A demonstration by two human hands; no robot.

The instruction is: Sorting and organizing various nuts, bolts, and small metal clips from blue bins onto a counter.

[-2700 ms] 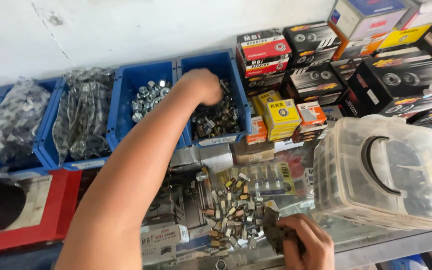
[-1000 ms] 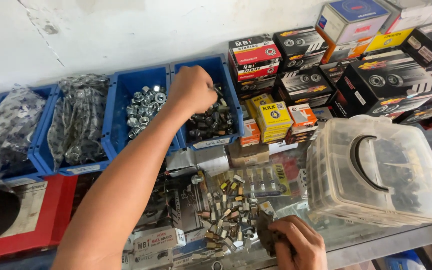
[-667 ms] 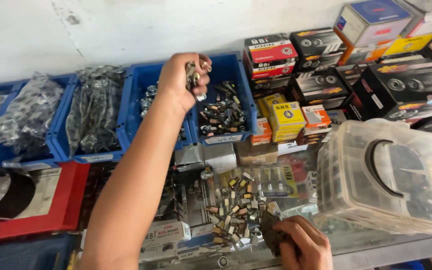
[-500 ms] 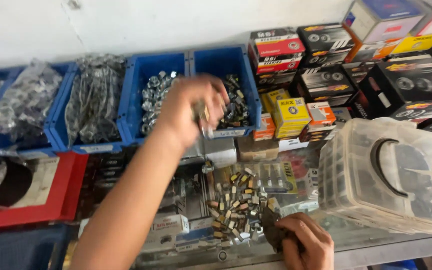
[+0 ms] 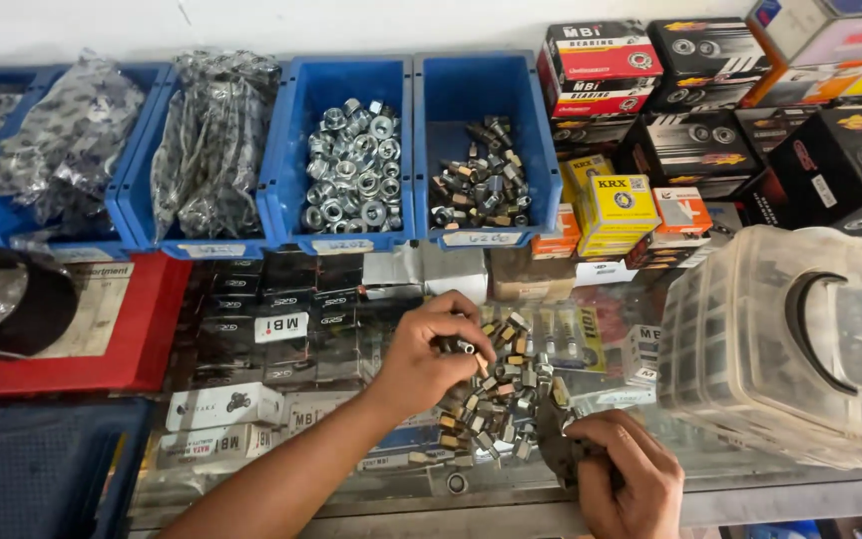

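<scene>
Counter point(image 5: 351, 499): glass-topped, boxed stock visible beneath the pane. Largest item on it is the clear plastic tub point(image 5: 790, 349), far right, lid on, dark ring-shaped part inside. Well apart from both hands' work area but nearest the right one.

Back row: blue bins point(image 5: 351, 150) side by side against the wall. One holds silvery nuts, the next dark bolts, those further left bagged hardware. Stacked cartons point(image 5: 690, 100) fill the back right. Red tray point(image 5: 142, 329) at left edge.

Bolt pile point(image 5: 496, 399): loose heap of short bolts and nuts on the glass, centre front, between the two hands.

Left hand point(image 5: 426, 349): fingers curled shut around a clutch of small bolts, palm down, right at the pile's upper-left edge, touching or just above it; cannot tell which. Held bolts stick out toward the pile, long axes roughly left-right.

Right hand point(image 5: 621, 479): closed round a dark pouch point(image 5: 556, 449), thumb on top, at the pile's lower-right edge. Pouch mouth appears to face up-left, toward the heap.

Key relation: pile lies right and below the left fingers, up-left of the right. Left hand is nearer, approx. in contact; pouch sits just beside.
</scene>
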